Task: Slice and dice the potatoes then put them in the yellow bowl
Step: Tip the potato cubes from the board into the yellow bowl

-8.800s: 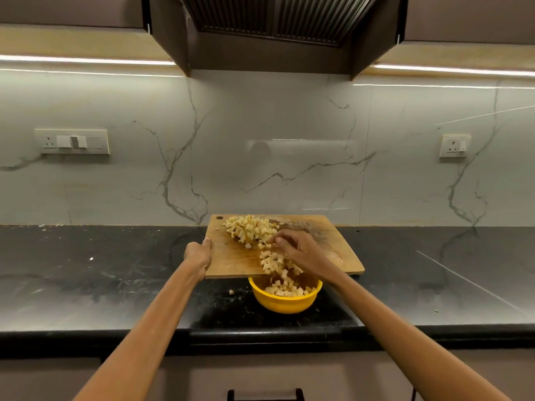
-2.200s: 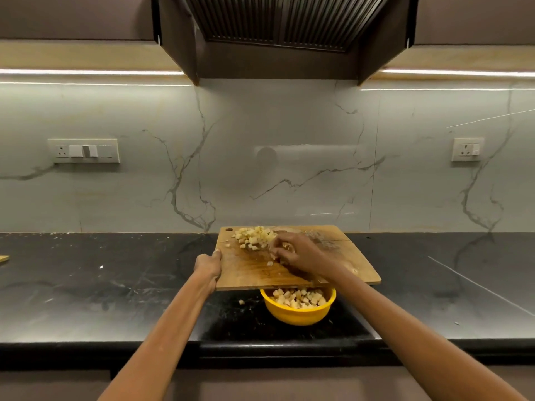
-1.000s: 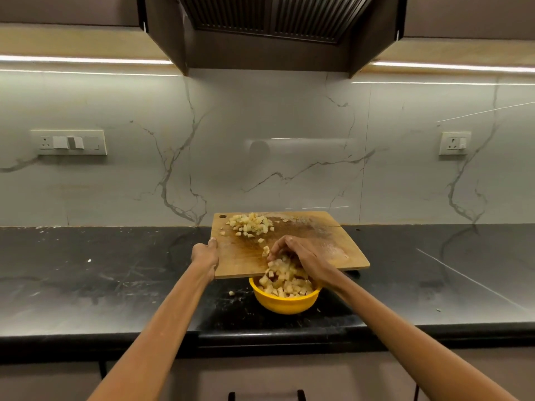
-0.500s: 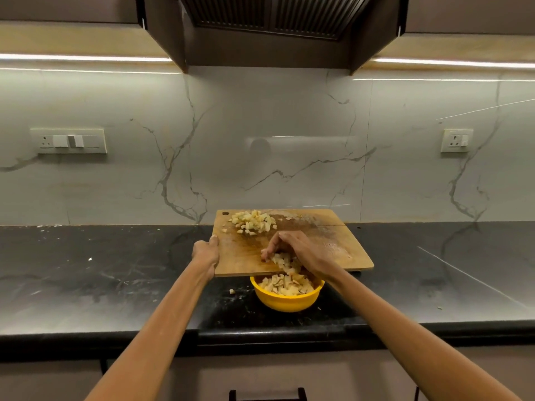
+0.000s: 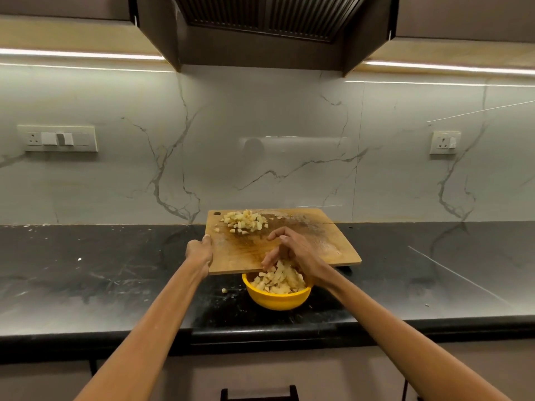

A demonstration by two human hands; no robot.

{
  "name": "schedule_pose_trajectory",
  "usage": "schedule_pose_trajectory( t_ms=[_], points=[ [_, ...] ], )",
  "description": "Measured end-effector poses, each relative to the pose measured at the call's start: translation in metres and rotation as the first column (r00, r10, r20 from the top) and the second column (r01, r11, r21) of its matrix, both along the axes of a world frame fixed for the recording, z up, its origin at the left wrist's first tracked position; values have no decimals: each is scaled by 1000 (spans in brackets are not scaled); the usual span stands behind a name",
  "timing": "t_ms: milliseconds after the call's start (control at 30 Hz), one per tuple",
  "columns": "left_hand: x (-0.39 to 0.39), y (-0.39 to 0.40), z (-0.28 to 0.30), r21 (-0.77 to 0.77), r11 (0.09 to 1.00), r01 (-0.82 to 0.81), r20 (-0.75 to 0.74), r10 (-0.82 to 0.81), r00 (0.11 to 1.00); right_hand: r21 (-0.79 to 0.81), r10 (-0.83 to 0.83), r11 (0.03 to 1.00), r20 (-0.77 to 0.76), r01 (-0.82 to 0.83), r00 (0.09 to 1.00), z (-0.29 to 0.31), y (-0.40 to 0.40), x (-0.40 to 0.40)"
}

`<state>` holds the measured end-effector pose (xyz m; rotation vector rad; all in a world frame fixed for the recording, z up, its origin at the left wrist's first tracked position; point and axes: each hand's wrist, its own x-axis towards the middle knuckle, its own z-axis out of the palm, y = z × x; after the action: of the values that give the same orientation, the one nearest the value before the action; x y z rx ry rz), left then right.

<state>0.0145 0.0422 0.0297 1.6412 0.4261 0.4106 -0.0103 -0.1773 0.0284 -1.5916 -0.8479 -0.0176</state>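
Right hand (image 5: 292, 253) at board's near edge, fingers loosely spread, raking dice into bowl (image 5: 277, 298) just below; holds nothing. Left hand (image 5: 199, 253) clamped on board (image 5: 318, 241) left edge, tilting it over bowl. One stray cube (image 5: 223, 290) on counter (image 5: 86, 270). Far pile (image 5: 244, 222) on board's back end. Risk: bowl heaped, more tilt dumps pile past rim.

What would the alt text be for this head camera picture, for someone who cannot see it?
A person's left hand holds a wooden cutting board over a yellow bowl on a black countertop, while the right hand sweeps diced potato off its near edge into the bowl. A small pile of potato cubes remains at the board's far side.
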Motion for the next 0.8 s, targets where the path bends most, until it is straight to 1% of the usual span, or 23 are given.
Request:
schedule_pose_trajectory(
  t_ms=[33, 67, 100, 133, 167, 200, 233, 300, 400, 467, 567, 633, 667, 733, 767, 800],
  points=[
    [0, 0, 0, 6, 1000, -2, -5, 2, 1000, 26, -1, 1000, -30, 2, 1000, 4, 2, -1],
    [1, 0, -1, 12, 1000, -1, -10, 1, 1000, 19, -28, 999, -30, 28, 999, 10, 6, 3],
    [2, 1, -1, 19, 1000, 4, -13, -4, 1000, -31, -80, 996, 21, 81, 997, 15, 14, 7],
    [3, 2, 0, 23, 1000, 13, -14, -13, 1000, -124, -156, 977, 136, 173, 978, 22, 24, 14],
    [3, 2, 0, 19, 1000, 19, -15, -19, 1000, -222, -205, 937, 276, 269, 939, 26, 36, 23],
    [4, 3, 1, 11, 1000, 25, -16, -24, 1000, -296, -219, 886, 410, 357, 885, 30, 50, 34],
    [5, 3, 2, -6, 1000, 30, -17, -30, 999, -352, -212, 834, 506, 425, 836, 33, 64, 45],
    [6, 3, 2, -24, 999, 28, -29, -29, 999, -404, -180, 770, 604, 493, 777, 38, 90, 65],
    [8, 6, 0, -19, 1000, 16, -46, -17, 999, -502, -85, 700, 647, 507, 758, 41, 114, 82],
    [9, 9, -1, -17, 1000, 18, -43, -19, 999, -557, 2, 662, 671, 502, 741, 42, 116, 82],
    [11, 15, -2, -9, 1000, 18, -39, -18, 999, -570, 67, 664, 690, 484, 721, 41, 97, 75],
    [12, 19, -2, -11, 1000, 11, -41, -12, 999, -547, 59, 681, 704, 487, 708, 39, 77, 70],
    [12, 20, -3, -14, 1000, 9, -41, -9, 999, -515, 35, 715, 700, 472, 713, 38, 65, 68],
    [12, 21, -4, -20, 1000, 18, -43, -19, 999, -394, -54, 816, 678, 424, 734, 36, 48, 67],
    [11, 21, -4, -21, 999, 24, -45, -25, 999, -332, -108, 849, 652, 411, 751, 37, 44, 69],
    [11, 21, -4, -21, 999, 24, -46, -25, 999, -302, -157, 857, 618, 417, 770, 39, 41, 75]
  ],
)
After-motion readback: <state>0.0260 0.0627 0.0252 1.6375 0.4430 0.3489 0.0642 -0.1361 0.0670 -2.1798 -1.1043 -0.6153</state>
